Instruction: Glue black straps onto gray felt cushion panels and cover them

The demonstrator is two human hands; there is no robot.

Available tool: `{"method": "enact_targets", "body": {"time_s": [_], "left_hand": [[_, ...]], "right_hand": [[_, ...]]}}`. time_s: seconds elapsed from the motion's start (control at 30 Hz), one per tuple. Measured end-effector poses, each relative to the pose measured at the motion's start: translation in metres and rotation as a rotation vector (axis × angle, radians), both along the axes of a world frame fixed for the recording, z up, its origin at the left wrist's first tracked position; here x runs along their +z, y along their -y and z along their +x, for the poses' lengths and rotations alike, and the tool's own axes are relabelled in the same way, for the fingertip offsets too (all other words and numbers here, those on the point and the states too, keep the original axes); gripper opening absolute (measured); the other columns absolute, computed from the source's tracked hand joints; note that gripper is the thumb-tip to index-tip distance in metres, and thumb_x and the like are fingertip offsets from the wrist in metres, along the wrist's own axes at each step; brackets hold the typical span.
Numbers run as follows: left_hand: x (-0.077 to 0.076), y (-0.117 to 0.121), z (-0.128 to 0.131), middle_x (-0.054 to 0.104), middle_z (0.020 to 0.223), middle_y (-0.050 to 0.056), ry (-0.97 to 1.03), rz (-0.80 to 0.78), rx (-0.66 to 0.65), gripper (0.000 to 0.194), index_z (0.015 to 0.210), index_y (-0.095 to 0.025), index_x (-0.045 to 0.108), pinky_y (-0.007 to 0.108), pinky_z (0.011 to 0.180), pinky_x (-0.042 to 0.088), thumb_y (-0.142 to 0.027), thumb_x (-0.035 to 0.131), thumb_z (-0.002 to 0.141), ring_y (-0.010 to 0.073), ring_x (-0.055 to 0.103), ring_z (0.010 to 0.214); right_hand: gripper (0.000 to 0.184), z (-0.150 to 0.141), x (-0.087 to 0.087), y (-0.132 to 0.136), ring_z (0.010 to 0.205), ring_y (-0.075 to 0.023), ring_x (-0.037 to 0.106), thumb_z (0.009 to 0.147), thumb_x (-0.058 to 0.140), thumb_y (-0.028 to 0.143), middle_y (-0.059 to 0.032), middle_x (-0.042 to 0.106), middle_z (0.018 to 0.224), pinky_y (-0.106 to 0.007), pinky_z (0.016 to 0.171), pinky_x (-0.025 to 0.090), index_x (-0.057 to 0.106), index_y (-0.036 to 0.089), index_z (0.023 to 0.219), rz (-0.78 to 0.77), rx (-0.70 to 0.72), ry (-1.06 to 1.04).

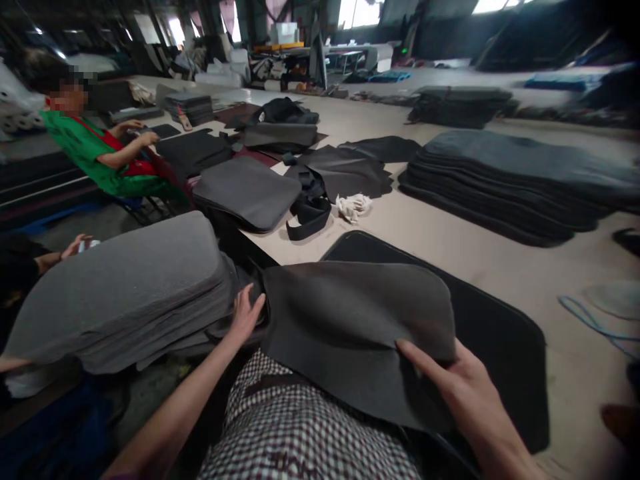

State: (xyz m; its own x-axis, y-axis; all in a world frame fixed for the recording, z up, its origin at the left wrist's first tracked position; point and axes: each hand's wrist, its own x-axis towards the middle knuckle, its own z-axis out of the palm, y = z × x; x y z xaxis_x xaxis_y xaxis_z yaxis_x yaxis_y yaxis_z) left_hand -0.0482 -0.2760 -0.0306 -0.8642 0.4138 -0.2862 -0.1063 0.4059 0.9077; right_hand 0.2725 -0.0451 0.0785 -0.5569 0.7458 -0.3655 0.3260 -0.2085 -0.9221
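My right hand (450, 380) pinches the near right part of a dark grey mat (350, 300), thumb on top and the other fingers hidden underneath. The mat bends into a fold by that thumb and lies partly over a larger black mat (505, 347) on the table. My left hand (246, 313) is open, fingers apart, beside the mat's left edge; whether it touches the mat, I cannot tell. Just left of it is a stack of grey mats (125, 287). A checked cloth (300, 427) covers my lap below the mat.
A tall stack of dark mats (500, 180) stands on the table (390, 220) at right. Black straps (310, 207) and white gloves (354, 207) lie mid-table, near another grey mat (247, 190). A person in green (85, 150) sits far left; another person's hand (75, 247) shows behind the grey stack.
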Motion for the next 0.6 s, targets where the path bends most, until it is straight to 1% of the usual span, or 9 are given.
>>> {"method": "enact_targets", "body": {"time_s": [0.07, 0.13, 0.17, 0.23, 0.3, 0.37, 0.43, 0.5, 0.6], "left_hand": [[-0.024, 0.008, -0.005, 0.053, 0.147, 0.023, 0.202, -0.054, -0.015, 0.074, 0.14, -0.017, 0.05, 0.049, 0.114, 0.042, -0.063, 0.068, 0.085, 0.0331, 0.052, 0.139], [-0.039, 0.012, -0.001, 0.067, 0.129, 0.022, 0.322, -0.066, -0.107, 0.078, 0.13, -0.015, 0.058, 0.047, 0.101, 0.053, -0.069, 0.074, 0.077, 0.0331, 0.067, 0.119], [-0.043, 0.012, 0.003, 0.07, 0.123, 0.02, 0.371, -0.055, -0.154, 0.077, 0.125, -0.015, 0.062, 0.044, 0.097, 0.055, -0.069, 0.077, 0.073, 0.0313, 0.071, 0.112], [-0.045, 0.011, 0.009, 0.074, 0.117, 0.016, 0.457, 0.0, -0.223, 0.07, 0.116, -0.017, 0.067, 0.039, 0.096, 0.057, -0.065, 0.083, 0.068, 0.0286, 0.072, 0.108], [-0.042, 0.008, 0.01, 0.076, 0.114, 0.013, 0.525, 0.046, -0.228, 0.063, 0.111, -0.019, 0.07, 0.036, 0.095, 0.057, -0.06, 0.086, 0.067, 0.0278, 0.073, 0.107], [-0.032, 0.006, 0.004, 0.077, 0.113, 0.011, 0.524, 0.03, -0.196, 0.06, 0.112, -0.021, 0.07, 0.036, 0.092, 0.059, -0.056, 0.086, 0.068, 0.028, 0.074, 0.105], [-0.016, 0.006, -0.007, 0.076, 0.119, 0.009, 0.423, -0.031, -0.198, 0.063, 0.121, -0.023, 0.068, 0.034, 0.09, 0.06, -0.055, 0.085, 0.07, 0.0277, 0.074, 0.108], [0.007, 0.008, -0.02, 0.073, 0.126, 0.006, 0.289, -0.075, -0.216, 0.067, 0.127, -0.024, 0.066, 0.032, 0.088, 0.062, -0.055, 0.085, 0.07, 0.028, 0.072, 0.113], [0.05, 0.008, -0.035, 0.077, 0.116, 0.003, 0.154, -0.103, -0.179, 0.072, 0.129, -0.028, 0.065, 0.035, 0.078, 0.066, -0.061, 0.082, 0.067, 0.0303, 0.075, 0.101]], "right_hand": [[0.068, 0.002, 0.002, 0.003, 0.087, -0.032, 0.076, 0.076, 0.083, 0.052, -0.0098, 0.079, 0.108, -0.037, 0.067, 0.064, 0.063, 0.022, 0.133, -0.056, 0.018, -0.012], [0.064, 0.003, 0.005, 0.006, 0.093, -0.0317, 0.076, 0.079, 0.081, 0.052, -0.0097, 0.078, 0.111, -0.036, 0.071, 0.064, 0.063, 0.023, 0.134, -0.034, 0.043, -0.023], [0.062, 0.004, 0.007, 0.006, 0.096, -0.0316, 0.075, 0.081, 0.079, 0.052, -0.0095, 0.077, 0.113, -0.037, 0.073, 0.064, 0.063, 0.023, 0.133, -0.022, 0.057, -0.036], [0.057, 0.007, 0.01, 0.007, 0.104, -0.0304, 0.073, 0.085, 0.076, 0.051, -0.0084, 0.076, 0.119, -0.037, 0.081, 0.063, 0.063, 0.024, 0.133, 0.008, 0.08, -0.077], [0.052, 0.012, 0.012, 0.008, 0.108, -0.0283, 0.071, 0.087, 0.074, 0.05, -0.0066, 0.074, 0.122, -0.036, 0.087, 0.061, 0.064, 0.025, 0.132, 0.061, 0.104, -0.111], [0.045, 0.019, 0.013, 0.009, 0.107, -0.0262, 0.071, 0.09, 0.071, 0.049, -0.0046, 0.075, 0.12, -0.035, 0.088, 0.059, 0.066, 0.024, 0.128, 0.131, 0.134, -0.115], [0.037, 0.029, 0.014, 0.011, 0.103, -0.0243, 0.07, 0.094, 0.067, 0.049, -0.0033, 0.076, 0.113, -0.032, 0.086, 0.058, 0.069, 0.023, 0.12, 0.23, 0.135, -0.096], [0.032, 0.04, 0.014, 0.013, 0.097, -0.0227, 0.069, 0.097, 0.063, 0.048, -0.0026, 0.076, 0.107, -0.031, 0.084, 0.056, 0.071, 0.022, 0.113, 0.359, 0.086, -0.062], [0.029, 0.059, 0.013, 0.015, 0.088, -0.0203, 0.068, 0.098, 0.061, 0.046, -0.0016, 0.075, 0.098, -0.028, 0.079, 0.054, 0.071, 0.022, 0.11, 0.51, -0.047, -0.002]]}}
